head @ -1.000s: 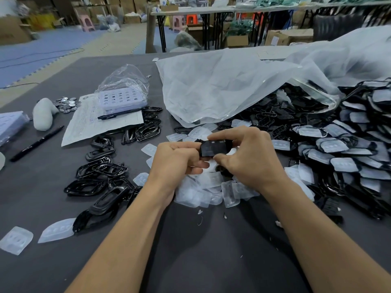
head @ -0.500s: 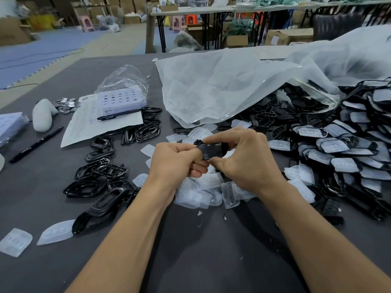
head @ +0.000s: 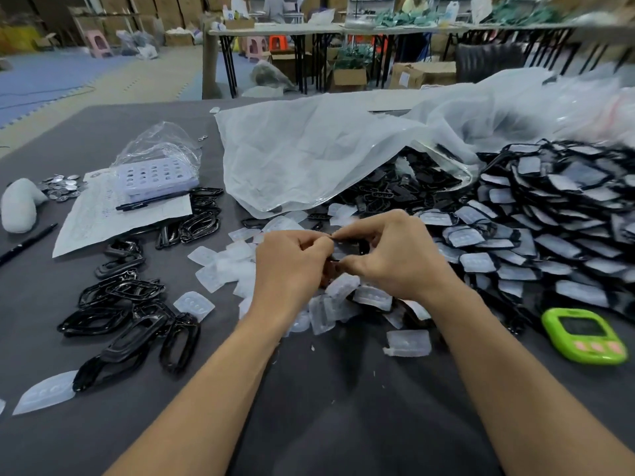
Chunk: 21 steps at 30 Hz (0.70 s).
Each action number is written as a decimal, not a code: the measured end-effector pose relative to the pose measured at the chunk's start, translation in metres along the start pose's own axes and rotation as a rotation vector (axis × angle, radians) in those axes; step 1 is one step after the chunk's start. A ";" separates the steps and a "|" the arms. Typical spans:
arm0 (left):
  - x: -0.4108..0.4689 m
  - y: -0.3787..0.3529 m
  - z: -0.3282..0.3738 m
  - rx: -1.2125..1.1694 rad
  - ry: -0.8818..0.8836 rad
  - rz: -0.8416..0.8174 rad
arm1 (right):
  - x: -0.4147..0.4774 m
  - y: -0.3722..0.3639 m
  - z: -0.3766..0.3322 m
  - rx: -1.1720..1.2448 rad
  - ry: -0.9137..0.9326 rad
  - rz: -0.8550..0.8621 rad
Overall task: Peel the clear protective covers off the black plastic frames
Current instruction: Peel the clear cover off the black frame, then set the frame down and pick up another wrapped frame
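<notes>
Mid-desk: left hand (head: 292, 266) and right hand (head: 395, 259), fingers curled, both pinched one black frame (head: 361, 248). Peel seemingly underway; the cover, hidden by fingers, would next need pulling free.

- Black frame (head: 361, 248): pinched between left grip (head: 292, 266) and right grip (head: 395, 255); curled fingers hide all but a dark sliver, so whether a cover remains on it cannot be told.
- 2 forearms: cut off by the bottom edge.
- Pen (head: 27, 240) on the counter (head: 326, 407): cut off by the left edge.
- Covered-frame pile (head: 549, 235): runs past the right edge, its far part blurred.
- White bag (head: 309, 159): hides most of the loose frames at its mouth.
- Printed sheet (head: 103, 218): writing too small to read.
- Green timer (head: 584, 336): display unreadable.
</notes>
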<state>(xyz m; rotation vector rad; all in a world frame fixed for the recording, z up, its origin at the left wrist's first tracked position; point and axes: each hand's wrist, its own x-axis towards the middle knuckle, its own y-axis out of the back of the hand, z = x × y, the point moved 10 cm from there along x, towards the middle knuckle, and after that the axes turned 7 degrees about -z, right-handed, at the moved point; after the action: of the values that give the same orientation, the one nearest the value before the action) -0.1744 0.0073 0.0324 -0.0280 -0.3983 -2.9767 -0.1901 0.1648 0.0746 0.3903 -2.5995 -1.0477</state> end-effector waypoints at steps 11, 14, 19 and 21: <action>0.007 -0.060 0.028 0.448 -0.213 -0.034 | -0.025 0.099 0.105 -0.344 -0.456 -0.008; 0.012 -0.037 0.016 0.576 -0.174 0.021 | -0.025 0.092 0.101 -0.314 -0.428 0.027; 0.020 0.004 -0.005 0.640 -0.100 0.052 | 0.000 0.040 0.072 -0.142 -0.307 0.012; 0.022 0.013 -0.014 0.628 -0.066 0.046 | 0.013 0.013 0.061 -0.103 -0.294 -0.031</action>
<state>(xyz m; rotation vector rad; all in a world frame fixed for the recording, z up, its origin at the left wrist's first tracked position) -0.1941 -0.0115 0.0231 -0.0680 -1.2899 -2.6725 -0.2269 0.2074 0.0440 0.2701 -2.7835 -1.3325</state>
